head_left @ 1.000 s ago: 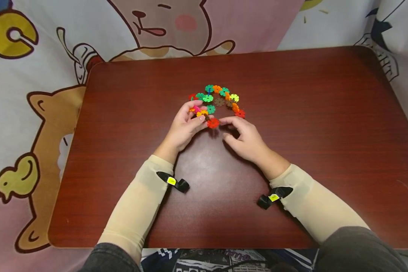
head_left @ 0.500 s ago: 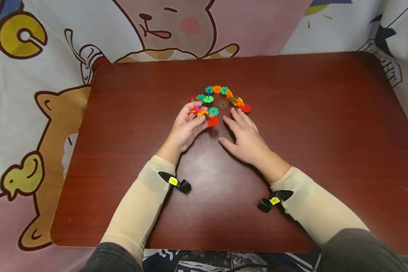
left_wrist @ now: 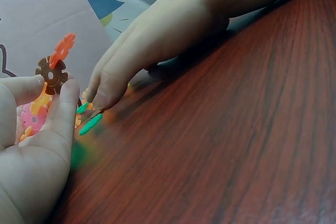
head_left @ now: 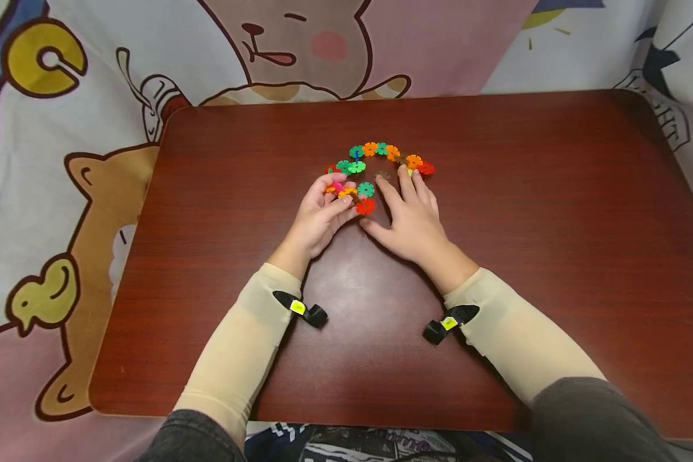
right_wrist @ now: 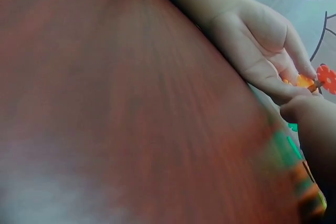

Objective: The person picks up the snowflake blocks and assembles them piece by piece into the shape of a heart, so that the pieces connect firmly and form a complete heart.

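My left hand [head_left: 323, 221] pinches a brown snowflake disc [left_wrist: 51, 76] between thumb and fingers. A red-orange disc [head_left: 366, 206] is slotted onto it, with yellow-orange and pink discs [left_wrist: 32, 119] behind, partly hidden by the fingers. To the right, my right hand [head_left: 412, 224] lies with spread fingers reaching over loose discs. Its fingertips are at a mostly covered yellow disc [head_left: 409, 172] and close to a brown disc [head_left: 383, 174]. Whether they touch these is hard to tell. Between the hands is a teal disc [head_left: 366, 189].
Beyond the hands, orange [head_left: 369, 149] and teal discs curve in an arc, ending at a red disc [head_left: 427, 168]. Green discs [head_left: 356, 167] lie behind the left fingers. The dark red-brown table [head_left: 554, 224] backs onto a cartoon-printed cloth [head_left: 300, 51].
My right hand has moved from beside the red-orange disc, spread its fingers and reached farther over the loose discs. The arc's right end has shifted right and away. My left hand keeps its pinch.
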Tool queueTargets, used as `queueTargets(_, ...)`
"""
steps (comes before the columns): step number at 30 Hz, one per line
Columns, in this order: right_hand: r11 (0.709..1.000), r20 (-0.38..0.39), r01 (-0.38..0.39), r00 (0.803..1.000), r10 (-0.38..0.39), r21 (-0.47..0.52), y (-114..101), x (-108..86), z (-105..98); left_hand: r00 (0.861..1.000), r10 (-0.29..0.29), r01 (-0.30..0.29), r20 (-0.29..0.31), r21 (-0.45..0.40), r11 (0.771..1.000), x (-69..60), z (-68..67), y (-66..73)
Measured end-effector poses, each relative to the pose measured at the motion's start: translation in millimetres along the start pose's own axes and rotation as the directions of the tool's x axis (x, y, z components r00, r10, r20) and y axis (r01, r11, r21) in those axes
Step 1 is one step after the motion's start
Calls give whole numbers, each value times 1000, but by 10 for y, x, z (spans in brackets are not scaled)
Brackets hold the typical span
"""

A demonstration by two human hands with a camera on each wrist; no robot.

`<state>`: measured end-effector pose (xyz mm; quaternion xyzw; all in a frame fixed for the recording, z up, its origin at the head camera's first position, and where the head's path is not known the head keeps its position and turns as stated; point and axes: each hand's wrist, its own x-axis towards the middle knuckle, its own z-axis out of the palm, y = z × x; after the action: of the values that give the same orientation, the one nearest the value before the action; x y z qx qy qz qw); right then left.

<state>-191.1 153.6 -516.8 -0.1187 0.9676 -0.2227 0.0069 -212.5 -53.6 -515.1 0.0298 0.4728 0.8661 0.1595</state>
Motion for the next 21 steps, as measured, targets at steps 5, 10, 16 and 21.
queueTargets(5, 997, 75, 34, 997, -29, -64, -2, 30, -1, 1000, -1, 1, 0, 1, 1000, 13, -7, -20)
queueTargets(10, 993, 108, 85, 991, -76, -80, -7, 2, 14, 1000, -3, 3, 5, 10, 1000, 2, -10, -18)
queueTargets(16, 988, 71, 146, 987, -142, -53, -9, -37, -3, 1000, 2, -2, 9, 31, 1000, -10, -5, -9)
queueTargets(21, 978, -1, 199, 980, -200, -59, -19, -110, -43, 1000, 2, -2, 7, 61, 998, -13, 9, -2)
